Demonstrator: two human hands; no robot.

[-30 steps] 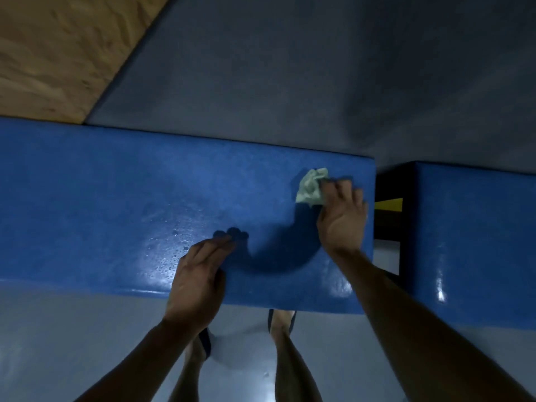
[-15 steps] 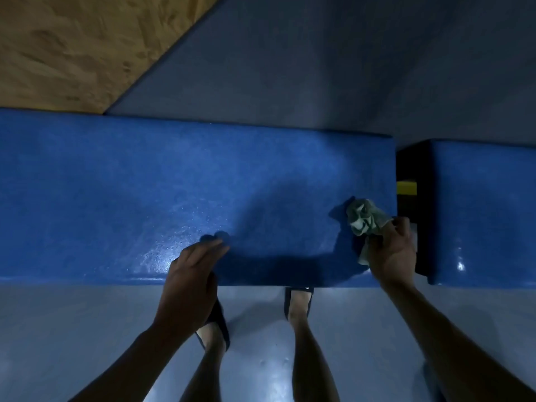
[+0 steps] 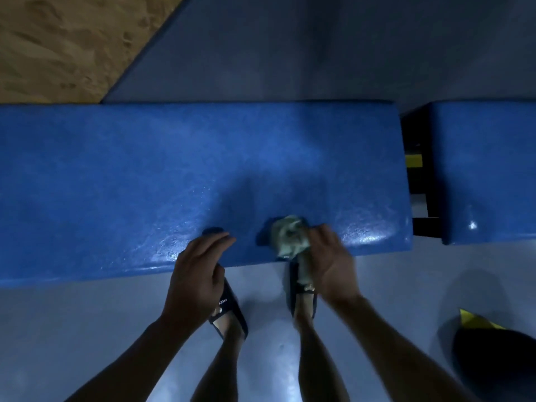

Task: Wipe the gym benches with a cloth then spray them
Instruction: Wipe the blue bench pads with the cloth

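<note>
Wiping stage, unfinished. Right hand (image 3: 330, 262) grips crumpled cloth (image 3: 288, 237) at near edge of blue bench (image 3: 145, 175); left hand (image 3: 197, 274) rests there, fingers straight. Second bench (image 3: 487, 169) untouched; spraying pending, no sprayer visible.

A long blue padded bench (image 3: 116, 184) runs left to right, its glossy near edge catching light. On it, near that edge and right of centre, lies a crumpled pale green cloth (image 3: 288, 235). A second blue bench (image 3: 487, 169) stands just beside it at right, across a narrow gap.
</note>
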